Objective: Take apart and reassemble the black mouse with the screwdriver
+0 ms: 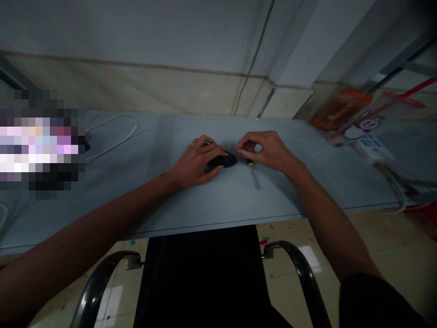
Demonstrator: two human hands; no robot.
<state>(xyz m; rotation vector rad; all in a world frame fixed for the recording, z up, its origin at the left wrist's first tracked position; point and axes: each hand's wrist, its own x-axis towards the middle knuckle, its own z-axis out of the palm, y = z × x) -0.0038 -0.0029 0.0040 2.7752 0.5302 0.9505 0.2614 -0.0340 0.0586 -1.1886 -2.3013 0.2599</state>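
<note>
My left hand (201,161) is closed over a black computer mouse (229,159) on the table, its fingers covering most of the top. Just right of the mouse, my right hand (264,148) is closed in a pinch, thumb and forefinger together near the mouse's end. What the fingertips hold, if anything, is too small to make out. Under that hand lies a screwdriver (251,163) with a dark and yellow handle. Its thin metal shaft looks doubled and points toward the table's front edge, while the rest of the handle is hidden by my fingers.
The blue-grey table (191,209) runs along a tiled wall. A white cable (133,132) loops at left, beside a pixelated area. To the right stand an orange container (341,107), a clear container with stickers (370,123) and a white box (373,148). A chair armrest (303,273) is below.
</note>
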